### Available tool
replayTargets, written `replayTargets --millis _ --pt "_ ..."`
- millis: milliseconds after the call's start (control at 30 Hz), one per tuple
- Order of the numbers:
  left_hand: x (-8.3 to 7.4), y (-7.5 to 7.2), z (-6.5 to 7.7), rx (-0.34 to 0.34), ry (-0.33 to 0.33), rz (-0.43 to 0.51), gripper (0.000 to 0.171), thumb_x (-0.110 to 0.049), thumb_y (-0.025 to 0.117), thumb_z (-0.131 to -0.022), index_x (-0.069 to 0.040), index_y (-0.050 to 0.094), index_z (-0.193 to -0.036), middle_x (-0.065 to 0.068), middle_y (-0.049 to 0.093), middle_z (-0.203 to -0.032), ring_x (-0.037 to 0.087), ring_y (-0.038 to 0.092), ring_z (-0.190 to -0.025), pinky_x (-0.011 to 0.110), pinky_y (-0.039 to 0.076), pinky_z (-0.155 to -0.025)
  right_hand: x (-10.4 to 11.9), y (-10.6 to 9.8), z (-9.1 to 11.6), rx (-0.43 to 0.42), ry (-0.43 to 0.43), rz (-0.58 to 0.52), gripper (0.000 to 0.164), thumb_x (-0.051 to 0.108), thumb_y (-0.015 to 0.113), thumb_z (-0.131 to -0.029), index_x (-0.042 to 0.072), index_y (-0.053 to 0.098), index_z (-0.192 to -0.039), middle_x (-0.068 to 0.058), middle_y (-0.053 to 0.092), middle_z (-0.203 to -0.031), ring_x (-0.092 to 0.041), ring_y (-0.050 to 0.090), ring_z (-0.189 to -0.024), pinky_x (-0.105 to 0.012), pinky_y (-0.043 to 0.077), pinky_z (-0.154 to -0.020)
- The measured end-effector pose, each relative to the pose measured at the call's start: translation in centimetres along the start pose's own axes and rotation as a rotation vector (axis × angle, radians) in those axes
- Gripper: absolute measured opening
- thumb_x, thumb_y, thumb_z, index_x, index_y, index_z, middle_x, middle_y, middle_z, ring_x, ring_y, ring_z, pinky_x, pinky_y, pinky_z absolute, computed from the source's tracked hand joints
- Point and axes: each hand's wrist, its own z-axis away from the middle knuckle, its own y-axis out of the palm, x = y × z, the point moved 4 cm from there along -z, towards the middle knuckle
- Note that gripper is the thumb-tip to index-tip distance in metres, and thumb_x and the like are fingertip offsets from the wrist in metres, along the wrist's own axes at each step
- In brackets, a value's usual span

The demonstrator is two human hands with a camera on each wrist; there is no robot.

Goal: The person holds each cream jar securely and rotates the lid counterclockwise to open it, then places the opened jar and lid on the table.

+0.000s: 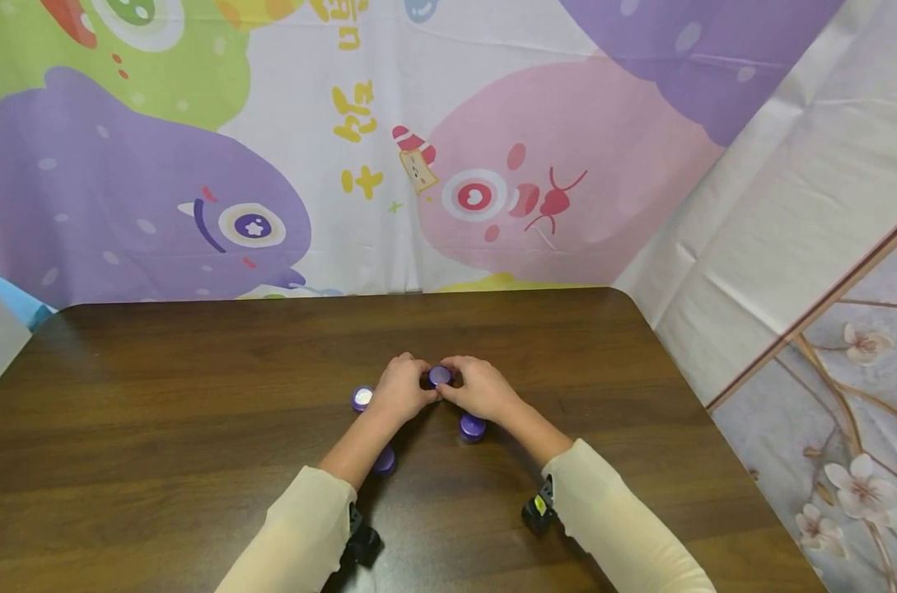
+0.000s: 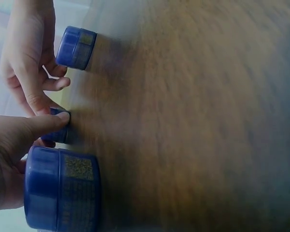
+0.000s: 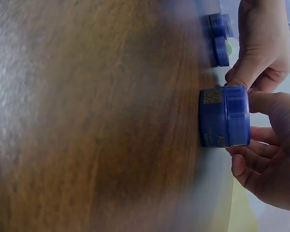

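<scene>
One cloth with a cartoon print (image 1: 359, 247) hangs behind the far edge of the brown wooden table (image 1: 196, 395). Findings follow from left to right.

Left sleeve (image 1: 288, 527): cream, reaching in from the near left. White-topped container (image 1: 362, 399): small, round and purple-rimmed, on the table just left of the left hand; whether it is a jar or a lid cannot be told. Left wrist device (image 1: 365, 545): black, strapped below the sleeve's cuff. Near-left jar (image 1: 385, 461): purple, partly covered by the left forearm in the head view; the left wrist view shows it upright, with a gold printed patch on its side.

Left hand (image 1: 401, 391): thumb and fingers clamped on the left side of the held jar (image 1: 440, 376). That jar is purple, lies farther away than the other jars and is positioned between the two hands. Contact of its base with the table cannot be confirmed.

Near-right jar (image 1: 473, 427): purple, upright on the table, just on the near side of the right hand (image 1: 483, 389). The right hand's thumb and forefinger pinch the held jar from the right; its remaining fingers are loosely bent. Right wrist device (image 1: 539, 511): black. Right sleeve (image 1: 622, 519): cream. Flower-printed panel (image 1: 848, 395): at far right, beyond the table's side.
</scene>
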Motion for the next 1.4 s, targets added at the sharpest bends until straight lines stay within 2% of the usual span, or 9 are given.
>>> replayTargets --millis 233,400,533,667,867,1000,1167,1400 --pt "-0.1 0.0 0.0 -0.011 0.009 -0.014 0.031 -0.021 0.077 -0.075 0.001 0.070 -0.095 0.013 0.061 -0.088 0.026 0.055 -0.085 0.039 0.048 -0.080 -0.1 0.1 0.1 -0.023 -0.008 -0.001 0.043 0.027 0.065 -0.086 0.003 0.060 -0.121 -0.011 0.065 -0.112 -0.021 0.061 -0.099 -0.037 0.050 -0.085" --pt "-0.2 -0.3 0.1 -0.015 0.006 0.020 0.032 -0.022 0.076 -0.076 0.001 0.070 -0.097 0.012 0.060 -0.087 0.024 0.053 -0.083 0.037 0.047 -0.075 0.0 -0.3 0.2 -0.054 -0.018 -0.020 0.043 0.026 0.066 -0.085 0.003 0.061 -0.120 -0.011 0.065 -0.110 -0.020 0.061 -0.096 -0.035 0.051 -0.083" --pt "-0.3 -0.7 0.2 -0.020 -0.005 0.071 0.036 -0.019 0.076 -0.075 0.002 0.068 -0.103 0.012 0.059 -0.089 0.021 0.051 -0.080 0.034 0.045 -0.071 0.1 -0.8 0.3 -0.071 -0.011 -0.077 0.040 0.025 0.066 -0.084 0.003 0.062 -0.118 -0.010 0.066 -0.105 -0.016 0.060 -0.084 -0.030 0.051 -0.073" --pt "-0.3 -1.0 0.3 -0.033 -0.015 0.118 0.041 -0.022 0.077 -0.074 0.002 0.067 -0.106 0.013 0.059 -0.092 0.021 0.051 -0.082 0.034 0.046 -0.074 0.2 -1.1 0.5 -0.089 0.000 -0.154 0.037 0.024 0.066 -0.085 0.004 0.063 -0.115 -0.009 0.065 -0.100 -0.010 0.056 -0.070 -0.023 0.047 -0.062" --pt "-0.2 -1.7 0.9 -0.081 -0.023 0.175 0.040 -0.022 0.078 -0.073 0.002 0.067 -0.103 0.012 0.060 -0.093 0.022 0.054 -0.085 0.035 0.049 -0.078 0.5 -1.2 0.8 -0.107 0.019 -0.241 0.037 0.027 0.067 -0.085 0.005 0.063 -0.115 -0.008 0.066 -0.095 -0.008 0.053 -0.061 -0.022 0.045 -0.054" --pt "-0.4 -2.2 1.3 -0.068 -0.016 0.163 0.041 -0.018 0.078 -0.072 0.003 0.066 -0.106 0.012 0.059 -0.094 0.021 0.053 -0.084 0.034 0.049 -0.075 0.8 -1.2 0.9 -0.117 0.032 -0.269 0.042 0.030 0.069 -0.084 0.005 0.063 -0.117 -0.006 0.067 -0.094 -0.008 0.056 -0.064 -0.022 0.047 -0.057" --pt "-0.9 -2.7 1.9 -0.059 0.014 0.137 0.040 -0.016 0.079 -0.072 0.002 0.066 -0.106 0.014 0.059 -0.095 0.020 0.050 -0.081 0.031 0.047 -0.070 1.4 -1.4 1.2 -0.118 0.011 -0.250 0.041 0.029 0.071 -0.082 0.004 0.064 -0.114 -0.005 0.065 -0.090 -0.011 0.056 -0.068 -0.021 0.048 -0.060" --pt "-1.4 -3.4 3.0 -0.136 0.050 0.119 0.039 -0.023 0.080 -0.072 0.002 0.068 -0.100 0.013 0.063 -0.093 0.022 0.055 -0.085 0.034 0.049 -0.074 2.3 -2.0 1.8 -0.120 0.017 -0.269 0.037 0.028 0.068 -0.083 0.002 0.064 -0.110 -0.004 0.062 -0.084 -0.011 0.054 -0.067 -0.022 0.047 -0.059"
